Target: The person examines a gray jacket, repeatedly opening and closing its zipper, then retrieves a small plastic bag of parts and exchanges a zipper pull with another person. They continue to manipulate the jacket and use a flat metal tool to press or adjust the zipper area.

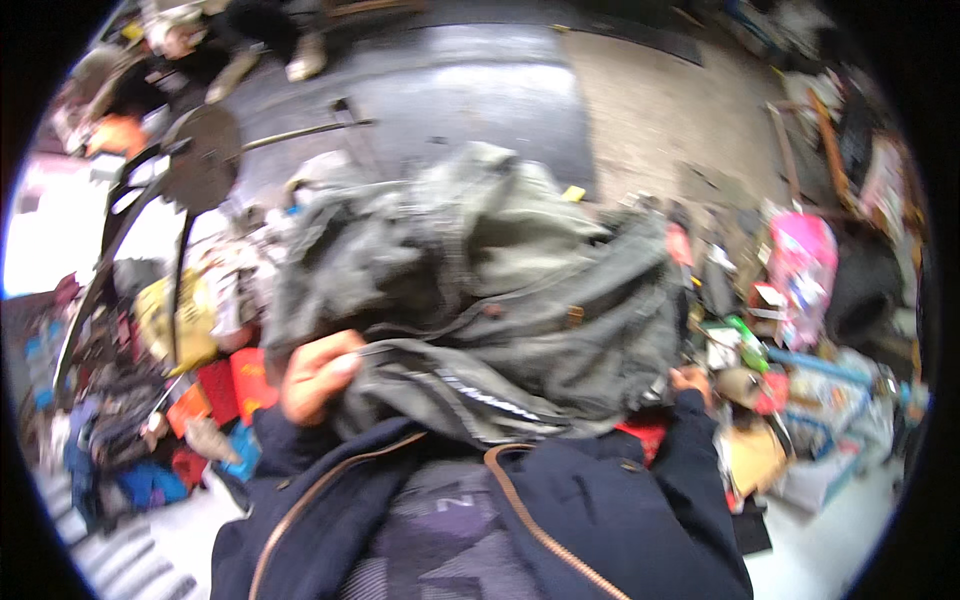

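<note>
A large grey-green garment (540, 350), of heavy, crumpled cloth, hangs spread in front of my chest. It looks like a jacket, though motion blur hides its exact cut. A pale printed strip runs along its near edge, and a small brassy fitting shows on the right part. My left hand (322, 378) is closed on the near left edge, thumb over the cloth. At the far right edge, my right hand (690, 380) is partly hidden by my dark sleeve, its fingers curled at the garment's side.
A round-topped metal stand (203, 158) with curved legs rises at the left. Piles of clothes and a yellow bag (172, 318) lie below it. On the right are a pink plastic bag (803, 265) and a blue-framed rack (825, 370). Another person's feet (305, 57) show at the far left.
</note>
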A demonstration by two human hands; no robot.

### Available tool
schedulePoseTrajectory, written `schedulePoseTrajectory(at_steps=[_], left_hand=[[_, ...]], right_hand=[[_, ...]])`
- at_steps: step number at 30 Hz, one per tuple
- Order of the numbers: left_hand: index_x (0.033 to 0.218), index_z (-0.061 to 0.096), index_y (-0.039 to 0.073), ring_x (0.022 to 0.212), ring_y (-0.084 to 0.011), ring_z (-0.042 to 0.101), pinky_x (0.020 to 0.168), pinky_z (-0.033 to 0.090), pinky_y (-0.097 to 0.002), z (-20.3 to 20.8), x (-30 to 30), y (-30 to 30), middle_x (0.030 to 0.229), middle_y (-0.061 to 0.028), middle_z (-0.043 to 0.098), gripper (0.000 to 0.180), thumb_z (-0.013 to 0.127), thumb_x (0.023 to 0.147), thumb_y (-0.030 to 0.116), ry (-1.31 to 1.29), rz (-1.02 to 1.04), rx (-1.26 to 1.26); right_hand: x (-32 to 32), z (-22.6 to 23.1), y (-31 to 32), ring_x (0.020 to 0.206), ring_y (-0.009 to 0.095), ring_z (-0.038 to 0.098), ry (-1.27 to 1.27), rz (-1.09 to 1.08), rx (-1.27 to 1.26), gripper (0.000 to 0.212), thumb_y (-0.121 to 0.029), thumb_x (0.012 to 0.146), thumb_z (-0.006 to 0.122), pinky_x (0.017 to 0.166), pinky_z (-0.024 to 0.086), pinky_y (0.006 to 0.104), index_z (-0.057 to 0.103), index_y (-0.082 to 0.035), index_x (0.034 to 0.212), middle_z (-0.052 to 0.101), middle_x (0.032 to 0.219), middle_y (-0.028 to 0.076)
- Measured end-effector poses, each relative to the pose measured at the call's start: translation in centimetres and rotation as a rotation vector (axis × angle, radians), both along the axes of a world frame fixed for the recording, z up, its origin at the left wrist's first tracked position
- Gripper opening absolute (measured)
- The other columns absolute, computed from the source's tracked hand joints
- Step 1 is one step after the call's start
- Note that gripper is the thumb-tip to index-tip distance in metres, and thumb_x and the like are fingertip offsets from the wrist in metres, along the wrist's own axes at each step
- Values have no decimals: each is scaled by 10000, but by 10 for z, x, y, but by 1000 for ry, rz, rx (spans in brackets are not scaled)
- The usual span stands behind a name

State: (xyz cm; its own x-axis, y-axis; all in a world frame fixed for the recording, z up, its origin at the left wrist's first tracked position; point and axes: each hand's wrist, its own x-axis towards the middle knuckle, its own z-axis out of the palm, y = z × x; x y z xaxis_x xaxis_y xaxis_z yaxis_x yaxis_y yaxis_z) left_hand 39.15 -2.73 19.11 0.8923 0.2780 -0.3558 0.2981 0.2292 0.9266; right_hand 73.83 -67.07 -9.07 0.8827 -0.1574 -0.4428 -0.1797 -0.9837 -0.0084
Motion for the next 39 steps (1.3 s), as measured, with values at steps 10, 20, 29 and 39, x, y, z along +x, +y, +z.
schedulePoseTrajectory(at_steps=[10, 20, 29, 39], left_hand=[[979, 624, 53, 842, -36, 497, 771, 404, -230, 5, 7, -12, 908, 46, 615, 227, 628, 1063, 265, -52, 65, -238], [1005, 635, 27, 826, -63, 477, 737, 405, -253, 10, -9, -31, 868, 47, 565, 242, 594, 1113, 240, -192, 99, 1], [1035, 657, 3, 824, -102, 541, 748, 436, -273, 21, -28, -50, 895, -29, 619, 260, 607, 1106, 248, -196, 133, 188], [1036, 686, -9, 848, -79, 543, 778, 452, -264, 16, -25, -60, 886, 0, 637, 225, 622, 1097, 198, -234, 255, 83]], right_hand=[[-12, 229, 249, 815, 56, 534, -438, 360, 1189, 132, -118, 1069, 670, 767, 422, 224, 710, -11, 1004, 618, 885, -49], [-157, 368, 445, 827, 303, 743, 66, 1056, 1421, 121, -43, 892, 791, 761, 592, 361, 756, 7, 996, 733, 954, 164], [-191, 334, 450, 694, 115, 614, 440, 876, 1223, 185, -84, 896, 841, 645, 486, 272, 735, 21, 1006, 669, 845, 74], [-192, 330, 441, 764, 188, 649, 192, 893, 1480, 123, 36, 855, 819, 695, 510, 309, 761, -11, 953, 682, 868, 91]])
